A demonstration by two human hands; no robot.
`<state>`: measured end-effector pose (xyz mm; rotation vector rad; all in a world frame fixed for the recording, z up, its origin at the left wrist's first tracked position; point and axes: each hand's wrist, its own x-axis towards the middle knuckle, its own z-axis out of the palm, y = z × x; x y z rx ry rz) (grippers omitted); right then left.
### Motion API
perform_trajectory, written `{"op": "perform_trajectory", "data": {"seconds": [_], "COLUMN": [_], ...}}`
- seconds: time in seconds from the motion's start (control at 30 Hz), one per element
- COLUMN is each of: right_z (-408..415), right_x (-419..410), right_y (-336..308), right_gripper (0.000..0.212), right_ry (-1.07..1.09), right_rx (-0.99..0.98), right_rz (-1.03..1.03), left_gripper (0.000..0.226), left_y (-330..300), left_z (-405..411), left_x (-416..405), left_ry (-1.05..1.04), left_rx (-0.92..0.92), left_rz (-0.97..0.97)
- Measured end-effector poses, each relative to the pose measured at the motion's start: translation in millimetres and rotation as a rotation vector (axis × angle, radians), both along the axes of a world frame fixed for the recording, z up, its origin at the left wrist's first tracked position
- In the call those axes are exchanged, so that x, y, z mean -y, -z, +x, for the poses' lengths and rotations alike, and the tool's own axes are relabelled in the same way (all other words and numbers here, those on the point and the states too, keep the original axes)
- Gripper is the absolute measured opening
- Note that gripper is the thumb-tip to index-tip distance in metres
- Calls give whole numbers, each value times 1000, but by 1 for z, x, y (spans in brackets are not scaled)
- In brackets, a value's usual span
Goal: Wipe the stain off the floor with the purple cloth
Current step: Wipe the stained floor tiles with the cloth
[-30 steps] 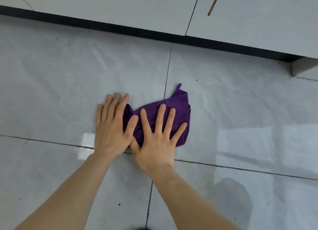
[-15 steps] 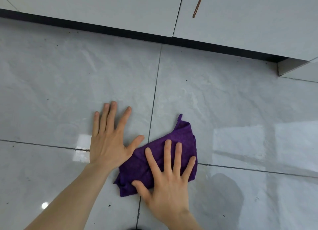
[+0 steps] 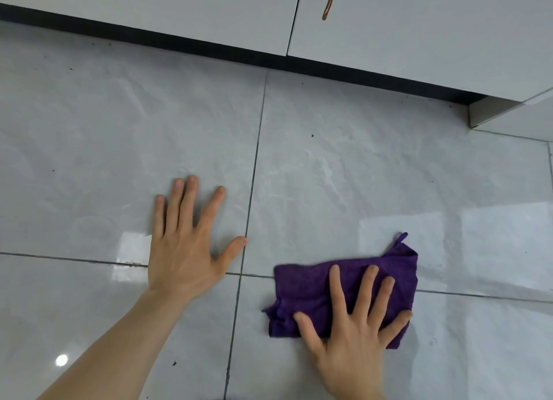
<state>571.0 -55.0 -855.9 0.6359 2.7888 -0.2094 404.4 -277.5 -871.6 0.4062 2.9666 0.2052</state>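
The purple cloth (image 3: 302, 292) lies crumpled and flat on the glossy grey floor tiles (image 3: 344, 190), at the lower right, across a grout line. My right hand (image 3: 353, 339) presses down on it with the palm flat and fingers spread, covering its near right part. My left hand (image 3: 182, 250) rests flat on the bare tile to the left, fingers apart, holding nothing and clear of the cloth. A faint whitish smear (image 3: 326, 172) shows on the tile beyond the cloth. I cannot make out a distinct stain; anything under the cloth is hidden.
White cabinet doors (image 3: 209, 10) with a black toe-kick (image 3: 179, 42) run along the far edge of the floor. A brown drip (image 3: 329, 1) runs down one door. A cabinet corner (image 3: 490, 112) juts out at the right. Small dark specks (image 3: 312, 135) dot the tiles.
My right hand has slid the cloth toward me and then to the right, away from my left hand. My left hand came off the cloth and now stays flat on the tile.
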Motion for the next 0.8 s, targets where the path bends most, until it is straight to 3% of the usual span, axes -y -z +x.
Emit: {"op": "perform_trajectory", "data": {"seconds": [0.33, 0.63, 0.8], "right_z": [-157, -154, -134], "right_x": [43, 47, 19], "right_y": [8, 3, -16], "right_gripper": [93, 88, 78], "right_ry": [104, 73, 13], "right_rx": [-108, -126, -302], "right_rz": [-66, -139, -313], "left_gripper": [84, 83, 67], "left_y": [0, -9, -26], "left_z": [-2, -5, -18], "left_x": [0, -9, -41], "left_ry": [-7, -85, 113], "left_rx": [5, -8, -43], "left_rz": [31, 177, 288]}}
